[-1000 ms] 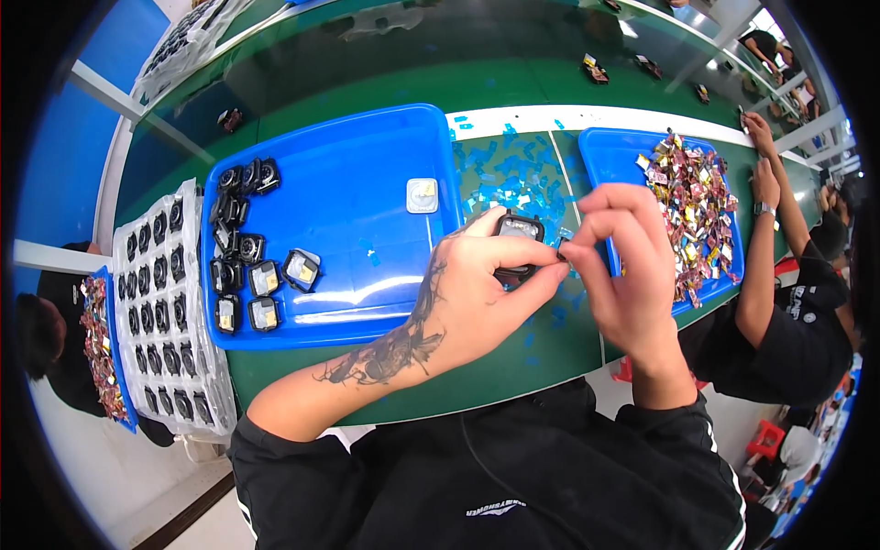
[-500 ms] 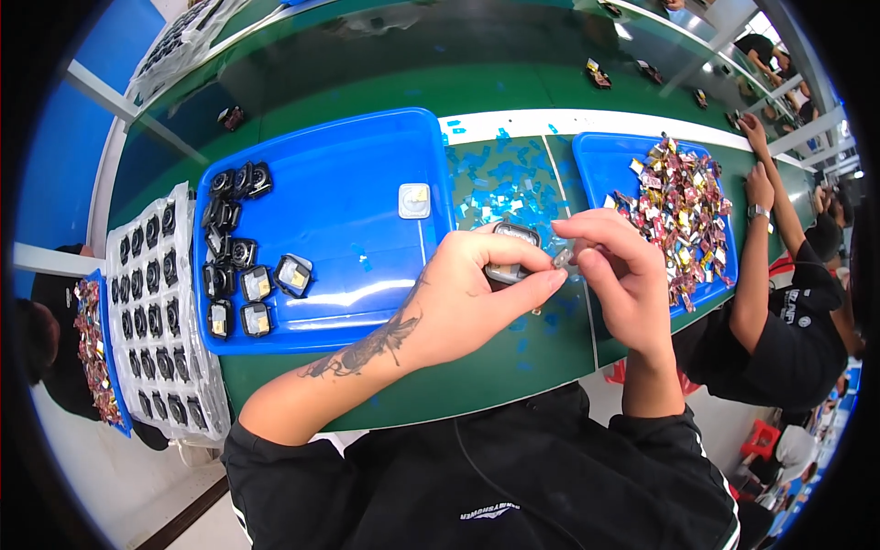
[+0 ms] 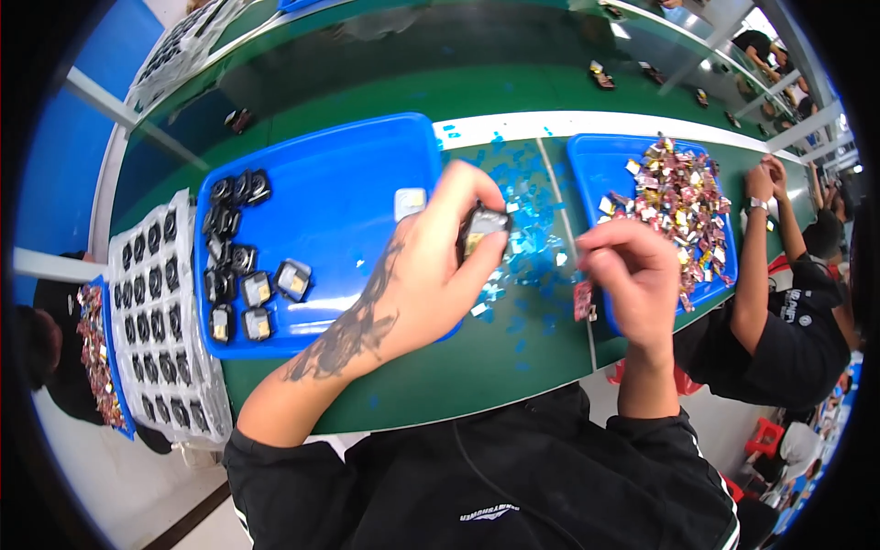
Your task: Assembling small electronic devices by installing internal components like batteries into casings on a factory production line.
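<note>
My left hand [image 3: 445, 247] grips a black watch case [image 3: 486, 229] between thumb and fingers, above the right rim of the left blue tray [image 3: 316, 211]. The case's inside faces up, with a pale, yellowish block in it. My right hand [image 3: 637, 284] is closed, thumb against curled fingers, apart from the case. A small reddish-brown part [image 3: 582, 300] shows just below its fingertips; whether they hold it I cannot tell. Several black watch cases [image 3: 257, 290] stand along the left side of the tray. One pale case [image 3: 409, 200] is partly behind my left wrist.
Small blue film pieces [image 3: 532, 229] litter the green table [image 3: 513, 367] between the trays. A right blue tray [image 3: 591, 160] holds a heap of small reddish-brown parts [image 3: 683, 202]. A white compartment tray [image 3: 151, 293] of black cases stands left. A co-worker's hands [image 3: 765, 179] are at far right.
My left hand has moved left and up with the watch case, away from my right hand. My right hand has drawn slightly right and down; the reddish-brown part now shows under it.
</note>
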The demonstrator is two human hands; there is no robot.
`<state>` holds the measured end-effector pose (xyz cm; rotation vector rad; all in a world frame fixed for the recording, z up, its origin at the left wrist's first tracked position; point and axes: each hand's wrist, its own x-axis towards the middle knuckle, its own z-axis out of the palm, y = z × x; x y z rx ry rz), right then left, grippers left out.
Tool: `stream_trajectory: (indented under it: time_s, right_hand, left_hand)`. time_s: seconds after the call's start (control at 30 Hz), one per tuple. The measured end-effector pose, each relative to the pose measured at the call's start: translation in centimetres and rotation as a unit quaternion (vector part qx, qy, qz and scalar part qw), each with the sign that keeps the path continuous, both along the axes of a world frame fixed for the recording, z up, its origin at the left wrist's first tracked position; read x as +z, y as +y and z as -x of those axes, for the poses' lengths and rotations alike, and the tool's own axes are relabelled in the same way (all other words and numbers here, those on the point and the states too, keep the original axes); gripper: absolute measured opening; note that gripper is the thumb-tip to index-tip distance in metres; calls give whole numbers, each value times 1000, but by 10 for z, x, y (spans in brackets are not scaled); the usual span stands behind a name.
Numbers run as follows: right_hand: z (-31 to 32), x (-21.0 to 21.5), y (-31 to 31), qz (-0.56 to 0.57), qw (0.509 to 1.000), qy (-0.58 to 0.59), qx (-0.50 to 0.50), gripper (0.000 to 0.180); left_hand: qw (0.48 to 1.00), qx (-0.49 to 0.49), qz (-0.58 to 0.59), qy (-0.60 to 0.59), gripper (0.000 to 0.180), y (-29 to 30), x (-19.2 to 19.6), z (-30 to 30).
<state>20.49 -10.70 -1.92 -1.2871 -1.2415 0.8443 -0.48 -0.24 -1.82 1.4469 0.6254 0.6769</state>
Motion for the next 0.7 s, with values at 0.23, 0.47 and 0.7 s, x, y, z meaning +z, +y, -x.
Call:
stream_trajectory:
  time_s: [0.23,0.47,0.7]
  right_hand:
    - [17,-7,11,90,992,22,85,23]
    - [19,-10,12,53,993,68,81,14]
    - [36,-14,16,76,945,302,96,15]
  left_hand:
    - [937,-6,-290,196,36,-15,16,1]
    - [948,-14,-275,160,38,-17,25,-5]
    - [983,92,-156,-6,26,-14,8,-3]
